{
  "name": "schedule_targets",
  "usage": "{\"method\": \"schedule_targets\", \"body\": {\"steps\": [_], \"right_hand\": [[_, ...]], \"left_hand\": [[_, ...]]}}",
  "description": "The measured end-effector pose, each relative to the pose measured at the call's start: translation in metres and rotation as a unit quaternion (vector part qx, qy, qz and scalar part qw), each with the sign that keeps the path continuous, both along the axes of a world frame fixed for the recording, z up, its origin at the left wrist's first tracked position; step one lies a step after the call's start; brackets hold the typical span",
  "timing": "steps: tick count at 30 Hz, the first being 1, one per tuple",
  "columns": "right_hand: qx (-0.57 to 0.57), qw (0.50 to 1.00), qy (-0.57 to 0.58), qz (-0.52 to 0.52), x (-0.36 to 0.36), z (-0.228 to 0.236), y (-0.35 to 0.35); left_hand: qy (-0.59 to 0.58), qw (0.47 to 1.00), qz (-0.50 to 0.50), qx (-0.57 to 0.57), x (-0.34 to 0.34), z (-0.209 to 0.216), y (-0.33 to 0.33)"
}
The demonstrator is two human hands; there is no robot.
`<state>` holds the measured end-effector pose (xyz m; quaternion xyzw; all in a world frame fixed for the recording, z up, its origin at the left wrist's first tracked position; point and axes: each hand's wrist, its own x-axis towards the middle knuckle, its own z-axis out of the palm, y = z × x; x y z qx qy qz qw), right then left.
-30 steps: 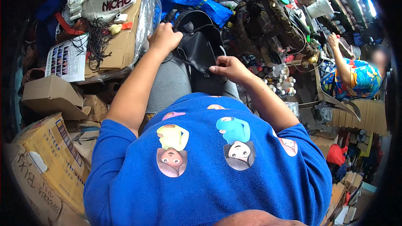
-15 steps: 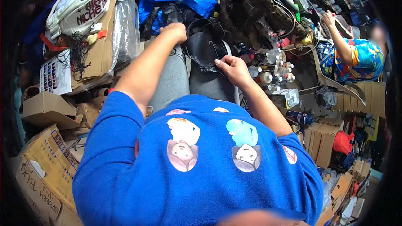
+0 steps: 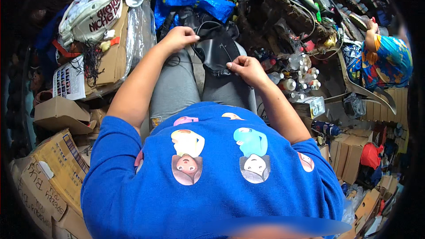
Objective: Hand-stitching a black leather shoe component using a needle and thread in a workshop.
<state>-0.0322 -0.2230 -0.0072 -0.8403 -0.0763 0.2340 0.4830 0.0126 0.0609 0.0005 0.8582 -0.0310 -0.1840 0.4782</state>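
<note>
A black leather piece [image 3: 217, 52], shaped like a shoe upper with a gathered lower edge, lies over my right thigh. Thumb and fingers of my right hand [image 3: 249, 71] pinch it at its lower right edge. A thin pale line crosses the leather toward those fingertips; whether it is thread or a tool I cannot tell. My left hand [image 3: 180, 38] is closed in a pinch by the upper left of the leather, above my left knee. What its fingertips hold is too small to make out. Dark straps or cords loop just beyond the leather.
A blue plastic bag [image 3: 195, 3] lies ahead. Several bottles [image 3: 305, 73] stand on the right, near a metal tin [image 3: 313, 106]. Cardboard boxes [image 3: 62, 113] are stacked at left, below a white cloth bag [image 3: 99, 11]. Another person [image 3: 389, 62] sits at far right.
My left hand has turned from a raised fist to a pinch with fingers pointing at the leather. The right hand stays at the leather's edge. The other person's hand has lowered.
</note>
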Motion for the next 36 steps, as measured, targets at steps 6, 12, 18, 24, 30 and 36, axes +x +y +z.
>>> {"method": "schedule_targets", "body": {"steps": [6,12,18,24,30,36], "right_hand": [[-0.08,0.995,0.01,0.063,0.009,0.02,0.013],[-0.119,0.988,-0.007,0.103,0.024,0.013,0.023],[-0.077,0.986,0.017,0.149,0.038,0.005,0.02],[0.095,0.979,0.114,0.144,0.051,-0.013,0.009],[-0.067,0.987,-0.067,0.132,0.028,0.011,0.015],[-0.164,0.974,-0.024,0.154,0.021,0.038,0.014]], "left_hand": [[-0.159,0.912,0.143,0.351,-0.013,0.008,0.06],[-0.302,0.94,-0.069,0.14,-0.061,0.033,-0.014],[-0.334,0.89,-0.226,0.215,-0.086,0.01,-0.062],[-0.336,0.885,-0.244,0.211,-0.085,0.009,-0.066],[-0.27,0.925,-0.21,0.168,-0.085,0.011,-0.063],[-0.265,0.948,-0.168,0.046,-0.034,0.01,-0.063]]}}
